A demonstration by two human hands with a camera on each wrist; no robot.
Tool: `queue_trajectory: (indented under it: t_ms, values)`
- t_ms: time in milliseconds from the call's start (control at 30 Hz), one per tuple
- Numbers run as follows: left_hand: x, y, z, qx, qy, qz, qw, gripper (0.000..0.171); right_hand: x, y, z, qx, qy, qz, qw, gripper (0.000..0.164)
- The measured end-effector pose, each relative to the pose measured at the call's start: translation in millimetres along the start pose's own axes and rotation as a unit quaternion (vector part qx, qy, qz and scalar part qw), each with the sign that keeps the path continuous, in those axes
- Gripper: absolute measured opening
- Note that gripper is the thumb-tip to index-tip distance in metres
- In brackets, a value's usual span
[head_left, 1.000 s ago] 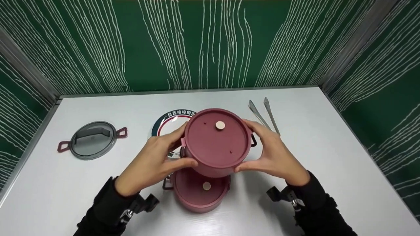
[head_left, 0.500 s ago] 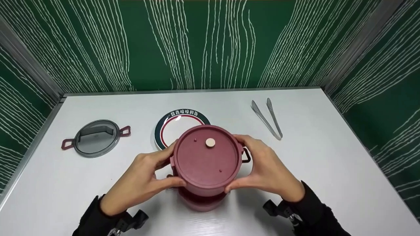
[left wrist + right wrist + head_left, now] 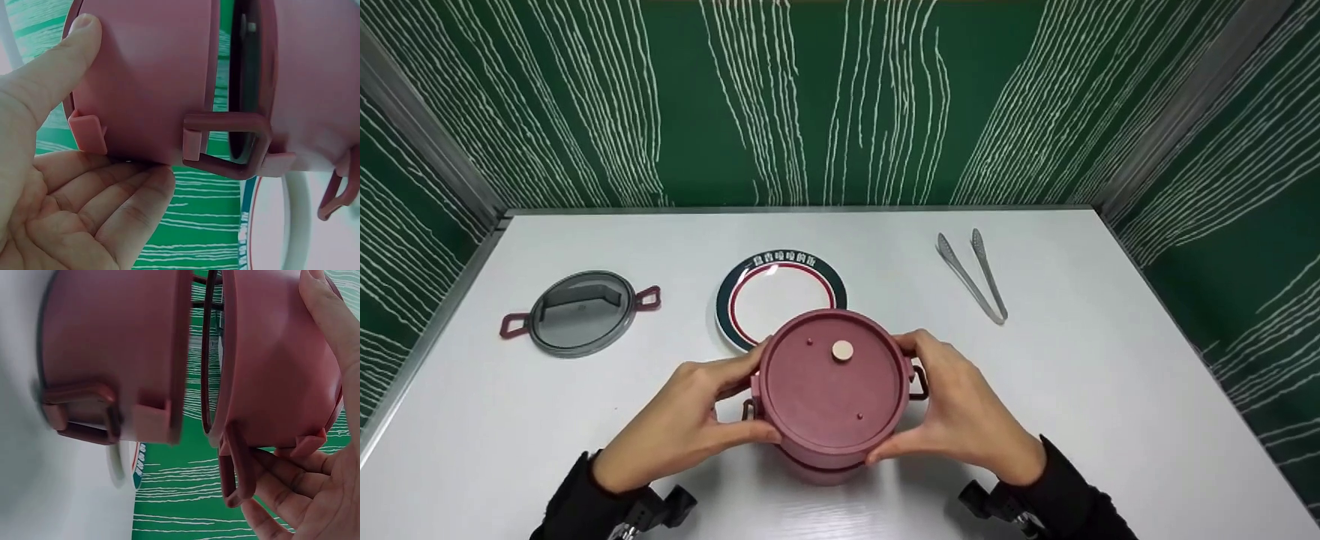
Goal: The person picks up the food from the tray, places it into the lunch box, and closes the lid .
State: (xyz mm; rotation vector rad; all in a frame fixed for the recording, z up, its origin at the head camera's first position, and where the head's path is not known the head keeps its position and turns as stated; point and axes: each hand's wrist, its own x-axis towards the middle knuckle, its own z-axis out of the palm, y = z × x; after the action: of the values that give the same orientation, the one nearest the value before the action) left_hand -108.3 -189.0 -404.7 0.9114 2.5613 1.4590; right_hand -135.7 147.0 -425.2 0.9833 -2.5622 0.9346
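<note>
Both hands hold a dark red toy-like pot [image 3: 825,394], whose flat round face with a cream knob is turned up. My left hand [image 3: 686,420] grips its left side, thumb at the near edge and fingers farther back. On the opposite side my right hand [image 3: 964,420] grips it likewise, close to a looped handle [image 3: 919,382]. Directly beneath stands a second dark red pot [image 3: 821,474], mostly hidden in the head view. In the left wrist view a narrow gap separates the held pot [image 3: 146,67] from the lower pot [image 3: 320,73]; the right wrist view shows it too.
A white plate [image 3: 780,296] with a dark blue and red rim lies just behind the pots. Off to the left is a glass lid [image 3: 581,319] with two red side handles. Metal tongs [image 3: 982,292] lie spread at the back right of the white table [image 3: 1110,360].
Both hands have lowered the held pot toward me. It now covers most of the lower pot, whose inside showed earlier. More of the plate and tongs is visible.
</note>
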Motion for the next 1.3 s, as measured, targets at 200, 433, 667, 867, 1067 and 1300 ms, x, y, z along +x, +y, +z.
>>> queue_trajectory:
  t_ms: [200, 433, 667, 867, 1067, 1300]
  values:
    - [-0.9, -2.4, 4.3, 0.003, -0.005, 0.001, 1.0, 0.085, -5.7, 0.5, 3.8, 0.005, -0.007, 0.017, 1.0, 0.114]
    - [-2.9, -6.9, 8.3, -0.002, -0.013, -0.014, 0.9998, 0.088, -9.0, 1.0, 5.7, 0.012, -0.025, 0.04, 0.999, 0.113]
    - [-2.6, -10.3, 10.0, -0.007, -0.018, -0.021, 0.9996, 0.09, -10.5, 2.1, 5.6, 0.022, -0.043, 0.049, 0.998, 0.112]
    - [-1.8, -15.3, 11.4, 0.014, -0.01, -0.025, 0.9995, 0.096, -9.4, 9.0, 5.1, 0.029, -0.069, 0.038, 0.996, 0.118]
    - [-2.1, -29.9, 20.2, 0.074, -0.016, -0.051, 0.9959, 0.097, -4.7, 23.3, 7.9, 0.056, -0.121, 0.008, 0.991, 0.118]
    - [-3.1, -37.0, 25.9, 0.096, -0.013, -0.061, 0.9934, 0.092, -0.4, 34.4, 10.3, 0.039, -0.133, -0.01, 0.99, 0.095]
